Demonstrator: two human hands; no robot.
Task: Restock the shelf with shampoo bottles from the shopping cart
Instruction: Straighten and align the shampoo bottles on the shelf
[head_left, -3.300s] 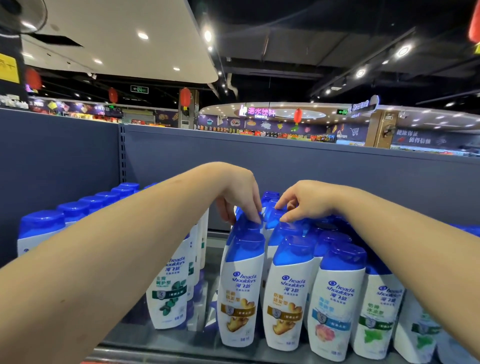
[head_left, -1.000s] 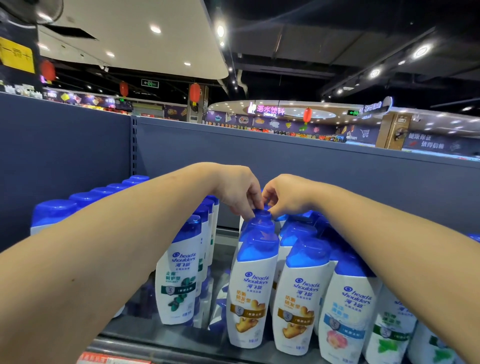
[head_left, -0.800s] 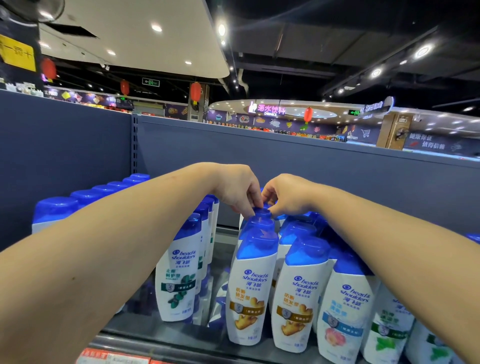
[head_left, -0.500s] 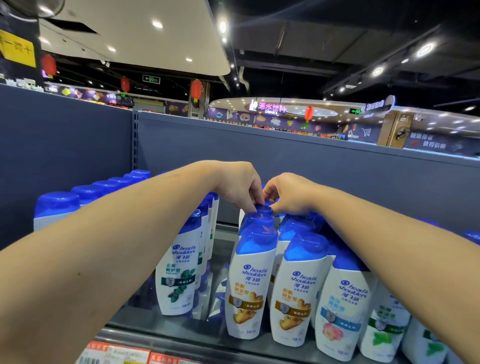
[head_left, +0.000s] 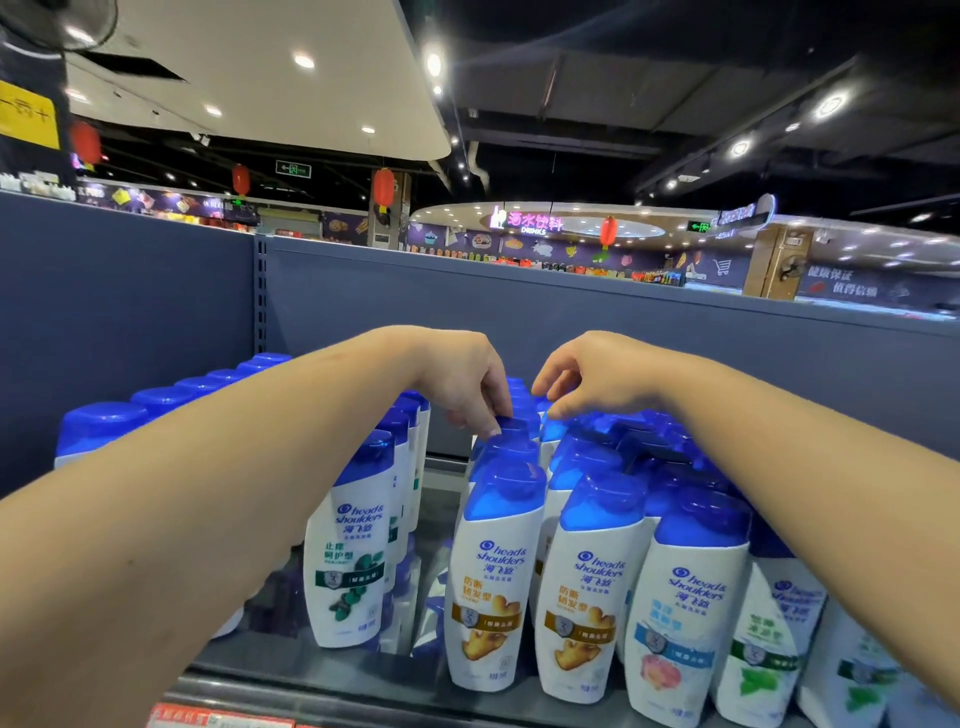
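White shampoo bottles with blue caps stand in rows on the shelf (head_left: 311, 670). In front are a green-leaf label bottle (head_left: 353, 551), two ginger-label bottles (head_left: 493, 582) and a pink-flower label bottle (head_left: 685, 603). My left hand (head_left: 462, 379) reaches over the left ginger row, its fingertips pointing down and resting on the blue cap (head_left: 514, 431) of a bottle further back. My right hand (head_left: 587, 374) hovers just right of it above the caps, fingers loosely curled and holding nothing. The shopping cart is out of sight.
A blue-grey back panel (head_left: 571, 301) and side panel (head_left: 130, 312) wall the shelf in. Another row of blue caps (head_left: 98, 421) runs along the left wall. A gap (head_left: 431, 519) lies between the green-label row and the ginger row. Red price tags (head_left: 208, 717) line the front edge.
Both hands were pinched together on one rear cap. They have since parted: the right hand lifted and moved right, while the left stays with its fingertips on the cap.
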